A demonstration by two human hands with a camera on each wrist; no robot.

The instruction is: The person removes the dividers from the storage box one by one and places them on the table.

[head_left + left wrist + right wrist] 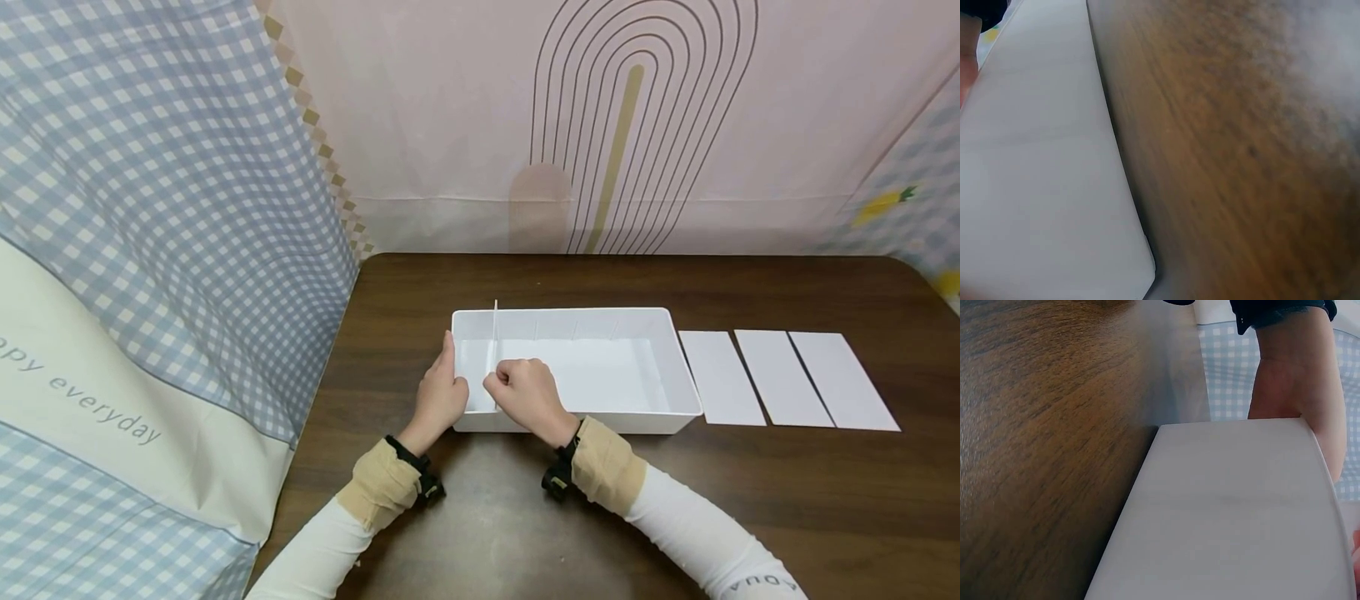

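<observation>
A white rectangular box (678,367) with slotted walls stands on a dark wooden table (750,500). A thin white divider (495,329) stands upright across its left end. My right hand (517,385) reaches over the near wall, fingers curled, and pinches the divider's near part. My left hand (444,383) lies flat against the box's left outer wall with its fingers straight. The left wrist view shows only the box wall (1041,187) and table up close. In the right wrist view the box wall (1229,512) fills the foreground, with my left forearm (1291,381) beyond it.
Three flat white panels (722,377) (782,377) (843,379) lie side by side on the table right of the box. A blue checked cloth (172,250) hangs along the left edge and a pink curtain (465,125) closes off the back.
</observation>
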